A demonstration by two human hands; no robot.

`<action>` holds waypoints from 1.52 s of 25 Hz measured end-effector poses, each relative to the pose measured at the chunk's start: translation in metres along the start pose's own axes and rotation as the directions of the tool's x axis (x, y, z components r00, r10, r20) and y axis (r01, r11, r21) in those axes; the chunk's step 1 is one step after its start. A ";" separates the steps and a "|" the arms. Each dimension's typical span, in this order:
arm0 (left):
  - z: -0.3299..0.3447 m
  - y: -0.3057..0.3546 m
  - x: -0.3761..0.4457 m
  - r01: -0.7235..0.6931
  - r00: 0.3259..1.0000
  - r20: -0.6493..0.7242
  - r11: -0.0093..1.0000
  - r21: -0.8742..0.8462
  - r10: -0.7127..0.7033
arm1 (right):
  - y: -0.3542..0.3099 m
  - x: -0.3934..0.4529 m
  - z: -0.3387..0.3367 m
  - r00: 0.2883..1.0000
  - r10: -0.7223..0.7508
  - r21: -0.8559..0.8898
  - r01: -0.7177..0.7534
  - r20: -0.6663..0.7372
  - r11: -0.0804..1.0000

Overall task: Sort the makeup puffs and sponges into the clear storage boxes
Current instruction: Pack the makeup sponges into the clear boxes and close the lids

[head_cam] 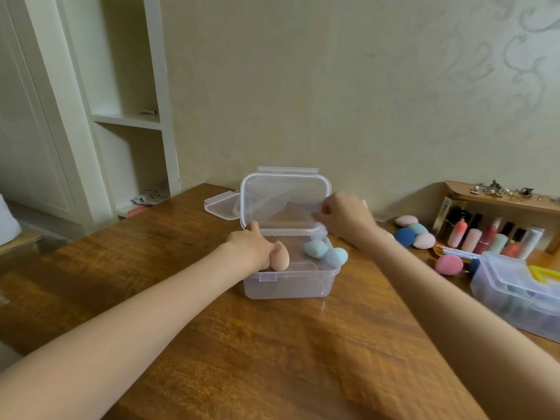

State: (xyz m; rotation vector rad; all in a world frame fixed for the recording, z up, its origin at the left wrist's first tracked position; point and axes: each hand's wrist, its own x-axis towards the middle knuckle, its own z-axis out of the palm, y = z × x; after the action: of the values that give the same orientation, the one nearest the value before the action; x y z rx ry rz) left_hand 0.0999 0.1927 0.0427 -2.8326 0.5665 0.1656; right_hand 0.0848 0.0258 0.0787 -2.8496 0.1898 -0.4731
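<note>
A clear storage box (pixel 291 284) stands mid-table with its hinged lid (pixel 285 201) raised upright. Inside lie a peach sponge (pixel 281 257) at the left and two light blue sponges (pixel 315 248) at the right. My left hand (pixel 250 248) grips the box's left rim, thumb against the lid's lower corner. My right hand (pixel 344 215) pinches the lid's right edge. More puffs lie loose at the right: a pile of pink, blue and teal ones (pixel 413 233) and a single pink sponge (pixel 449 264).
A second clear box (pixel 515 294) with its lid on stands at the right edge, something yellow on top. A loose lid (pixel 221 206) lies behind the open box. A wooden rack (pixel 497 204) holds cosmetic bottles (pixel 485 237). White shelving stands to the left.
</note>
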 end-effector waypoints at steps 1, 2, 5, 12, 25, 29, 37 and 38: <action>-0.002 0.001 0.000 -0.019 1.000 -0.009 1.000 0.016 0.020 | 0.018 0.007 -0.007 0.996 0.074 0.025 -0.073 -0.048 0.997; -0.005 0.003 -0.002 -0.037 0.999 -0.005 0.999 0.036 0.037 | 0.034 0.013 -0.010 0.990 0.134 0.013 -0.133 -0.053 0.991; -0.012 0.011 -0.002 -0.064 0.998 0.003 0.990 0.122 0.065 | 0.070 0.031 0.009 0.984 0.131 -0.191 -0.107 0.119 0.976; -0.008 0.019 0.008 -0.048 0.999 -0.010 0.982 0.182 0.051 | 0.106 0.062 0.063 0.950 0.117 -0.381 0.003 0.291 0.925; -0.011 0.022 0.002 -0.012 0.998 -0.066 0.995 0.101 0.018 | 0.013 -0.022 -0.008 0.957 -0.004 0.271 -0.078 0.290 0.959; -0.021 0.016 -0.011 -0.116 0.992 -0.038 0.978 0.172 0.124 | 0.004 -0.021 0.027 0.947 0.020 0.176 -0.080 0.320 0.981; -0.011 0.007 -0.004 -0.193 0.942 -0.226 0.951 0.242 0.249 | -0.004 -0.014 0.053 0.979 0.079 -0.002 -0.080 0.188 0.997; -0.008 0.005 -0.001 -0.257 0.897 -0.304 0.938 0.232 0.321 | -0.005 -0.013 0.054 0.978 0.095 0.001 -0.097 0.187 0.995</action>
State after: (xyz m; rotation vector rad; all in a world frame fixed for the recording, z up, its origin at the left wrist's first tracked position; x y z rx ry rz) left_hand 0.0974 0.1869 0.0496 -2.5900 1.0220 -0.3158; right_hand 0.0909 0.0446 0.0266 -2.8373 0.2869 -0.1851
